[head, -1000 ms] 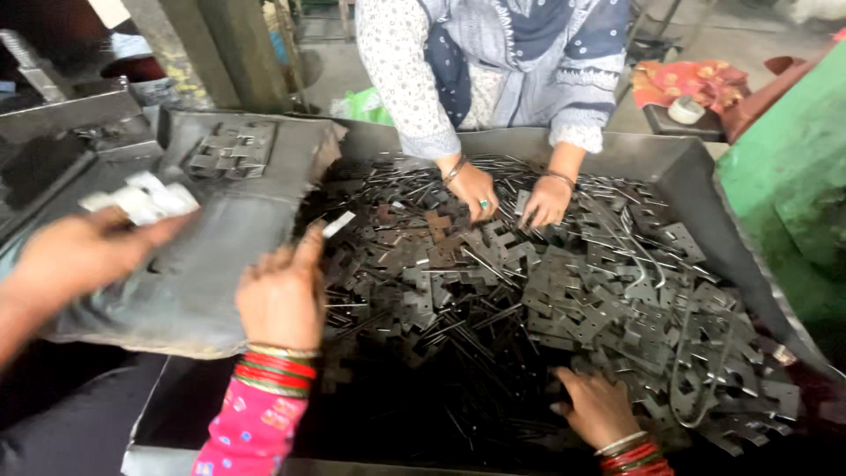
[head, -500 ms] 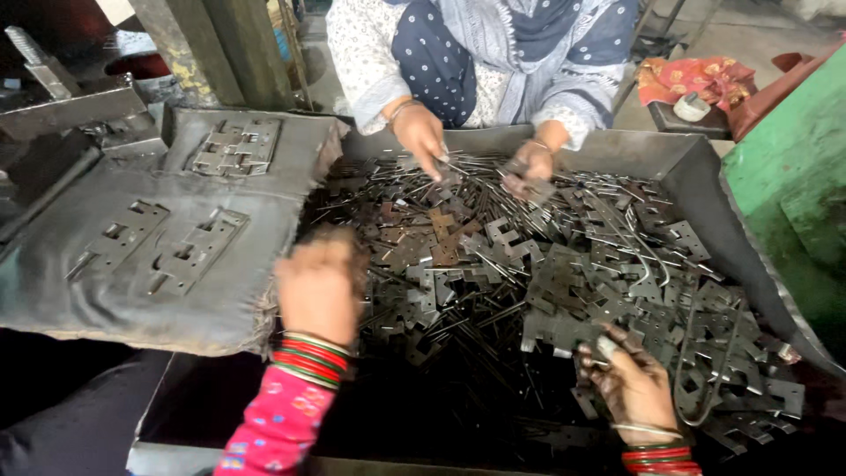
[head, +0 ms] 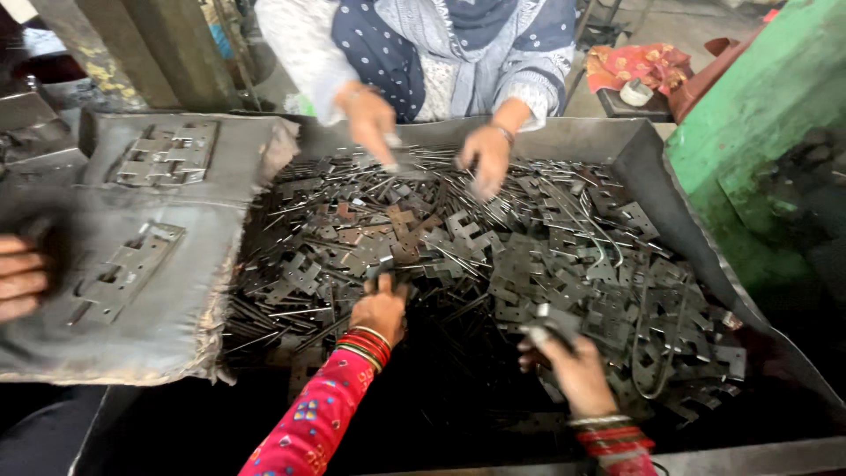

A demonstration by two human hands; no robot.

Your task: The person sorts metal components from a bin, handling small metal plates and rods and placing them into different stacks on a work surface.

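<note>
Gripping a flat hinge plate (head: 551,322), right hand (head: 573,370) lifts it.

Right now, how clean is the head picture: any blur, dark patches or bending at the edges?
Head view: the metal plates in the middle are fairly sharp; the co-worker's hands at the far rim smear with motion. The right hand and left hand are slightly soft. The tray floor near the bottom is sunk in shadow, detail lost. Straight edges bow towards the corners, typical wide-angle distortion.
</note>
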